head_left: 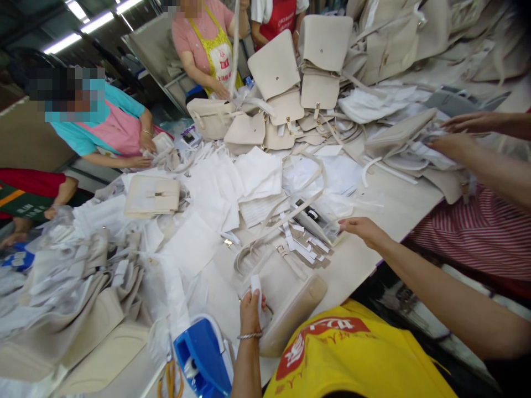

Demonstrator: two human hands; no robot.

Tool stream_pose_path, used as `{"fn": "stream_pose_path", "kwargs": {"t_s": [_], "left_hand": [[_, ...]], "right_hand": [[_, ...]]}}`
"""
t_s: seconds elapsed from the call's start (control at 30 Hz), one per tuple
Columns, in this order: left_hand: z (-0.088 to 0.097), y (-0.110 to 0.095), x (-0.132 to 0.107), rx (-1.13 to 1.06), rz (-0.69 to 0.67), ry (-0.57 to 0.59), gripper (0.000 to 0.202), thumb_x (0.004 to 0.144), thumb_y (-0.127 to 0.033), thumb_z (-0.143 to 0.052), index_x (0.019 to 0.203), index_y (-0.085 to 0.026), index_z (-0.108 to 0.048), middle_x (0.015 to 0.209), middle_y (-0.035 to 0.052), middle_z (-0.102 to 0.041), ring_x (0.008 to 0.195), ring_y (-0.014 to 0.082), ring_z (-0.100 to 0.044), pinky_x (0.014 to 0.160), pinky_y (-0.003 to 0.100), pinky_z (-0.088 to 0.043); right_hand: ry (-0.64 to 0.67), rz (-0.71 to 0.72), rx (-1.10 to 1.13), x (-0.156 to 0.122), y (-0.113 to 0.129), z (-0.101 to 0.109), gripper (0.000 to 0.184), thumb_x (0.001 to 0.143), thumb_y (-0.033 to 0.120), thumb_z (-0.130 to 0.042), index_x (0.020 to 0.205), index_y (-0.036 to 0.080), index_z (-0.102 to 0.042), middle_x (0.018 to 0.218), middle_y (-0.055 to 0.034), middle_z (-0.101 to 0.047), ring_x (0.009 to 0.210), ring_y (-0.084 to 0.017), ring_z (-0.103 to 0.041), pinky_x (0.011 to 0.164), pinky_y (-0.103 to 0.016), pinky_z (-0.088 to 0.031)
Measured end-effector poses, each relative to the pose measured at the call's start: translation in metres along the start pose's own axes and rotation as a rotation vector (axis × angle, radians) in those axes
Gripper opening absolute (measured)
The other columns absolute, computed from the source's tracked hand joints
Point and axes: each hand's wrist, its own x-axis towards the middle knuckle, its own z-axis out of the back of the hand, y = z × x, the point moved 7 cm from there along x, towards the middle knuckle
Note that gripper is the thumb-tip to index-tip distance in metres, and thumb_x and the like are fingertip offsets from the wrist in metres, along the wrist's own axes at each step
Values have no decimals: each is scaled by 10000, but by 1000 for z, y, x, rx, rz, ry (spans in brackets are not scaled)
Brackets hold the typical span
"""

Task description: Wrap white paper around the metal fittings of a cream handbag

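Yellow apron cloth fills the bottom of my frame, and just above it, low centre, my left hand has its fingers curled shut around a small white strip, which stands up out of the fist over the cream handbag lying on its side beneath it. I cannot see inside that bag; its straps loop away toward mid-frame. At centre right my right hand reaches across the table with fingers loosely spread, the fingertips touching a small clear packet at the edge of a scatter of white tags; it grips nothing that I can make out. Beside my left forearm, bottom centre, sits a blue tape dispenser. White paper sheets cover mid-frame, and more cream bags are heaped at top centre and lower left. Other people's hands work at the right edge, and more workers stand at upper left.
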Motion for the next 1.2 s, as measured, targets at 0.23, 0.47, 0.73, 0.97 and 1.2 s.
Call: {"fn": "stream_pose_path", "kwargs": {"t_s": [0.23,0.47,0.73,0.97,1.2], "left_hand": [[-2,4,6,-24,19,23,348,582,-465,-592,613,-143,-465,470,-50,-476,378,55,-390,402,201,-311],[-4,-3,0,-69,13,30,327,584,-445,-589,636,-150,-457,492,-48,-487,380,53,-382,392,199,-304],[-3,-9,-3,-19,-55,52,301,622,-428,-551,678,-144,-471,504,-38,-496,381,49,-395,397,186,-321],[-3,-18,-14,112,-123,13,255,674,-392,-499,715,-140,-491,510,-31,-495,393,59,-416,396,185,-344],[1,-36,-27,211,-257,-36,206,705,-354,-471,700,-149,-494,527,-32,-489,416,56,-414,408,180,-339]], "right_hand": [[-1,-159,-9,-29,-56,14,274,554,388,-622,666,138,-623,614,-52,-600,553,-126,-510,424,-210,-368],[-101,112,-376,-7,-69,11,285,633,465,-539,655,188,-602,672,-80,-623,608,-184,-551,585,-320,-425],[94,118,-401,-47,-34,-28,179,665,416,-527,713,258,-596,673,-97,-609,571,-196,-514,535,-342,-378],[715,287,-313,-121,70,-224,240,689,385,-488,662,168,-586,537,13,-530,459,-91,-415,452,-227,-316],[584,336,-442,-111,48,-278,273,655,391,-508,497,169,-501,454,30,-459,465,-100,-399,477,-231,-304]]}}
